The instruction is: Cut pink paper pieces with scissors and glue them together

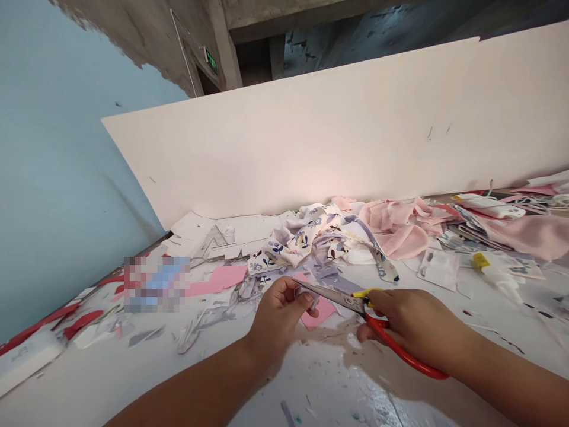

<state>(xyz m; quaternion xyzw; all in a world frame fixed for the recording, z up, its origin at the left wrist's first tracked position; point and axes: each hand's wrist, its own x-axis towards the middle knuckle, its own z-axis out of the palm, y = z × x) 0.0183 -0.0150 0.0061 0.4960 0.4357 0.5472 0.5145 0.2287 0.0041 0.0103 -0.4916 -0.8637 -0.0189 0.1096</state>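
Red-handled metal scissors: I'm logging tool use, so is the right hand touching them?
Touching. The head view shows the right hand closed around the handles of the red-handled metal scissors; the left hand pinches a small grey scrap.

Glossy red plastic handles and dull metal blades on the scissors; matt printed cloth scraps.

The white table is carrying a litter of cuttings, its near part stained and smeared. Floral cloth is lying heaped toward the back, with pink cloth bunching just right of it. White sheets are lying at the back left, a pink sheet near them. A pink scrap is lying in the middle. A glue bottle is lying on its side at the right, red strips and a white box are sitting at the left edge
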